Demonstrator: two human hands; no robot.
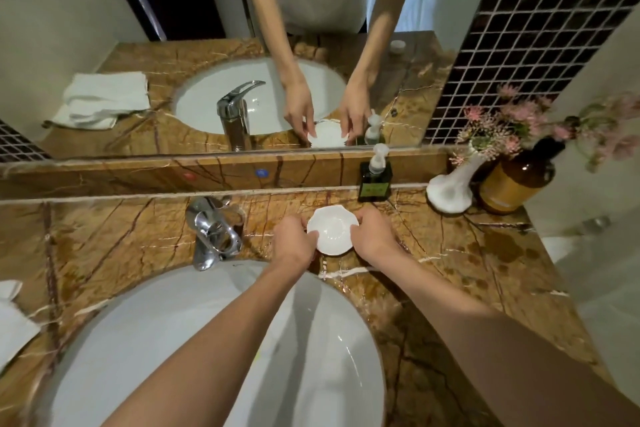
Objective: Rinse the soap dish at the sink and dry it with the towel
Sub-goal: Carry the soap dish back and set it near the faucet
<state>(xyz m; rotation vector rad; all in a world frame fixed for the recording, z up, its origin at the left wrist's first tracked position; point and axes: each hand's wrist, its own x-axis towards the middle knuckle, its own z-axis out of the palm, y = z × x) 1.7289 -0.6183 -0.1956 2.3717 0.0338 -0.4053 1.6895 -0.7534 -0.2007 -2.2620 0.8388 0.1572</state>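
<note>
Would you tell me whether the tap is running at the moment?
Off, as far as visible: no stream falls from the faucet into the sink, and both hands hold the soap dish over the counter.

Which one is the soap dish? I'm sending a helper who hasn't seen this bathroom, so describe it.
Start at the white sink basin in the brown marble counter. Behind its right edge, right of the chrome tap, the left hand and right hand hold the soap dish. It is the only small, shallow white dish with a scalloped rim, unlike the pump bottle behind it.
</note>
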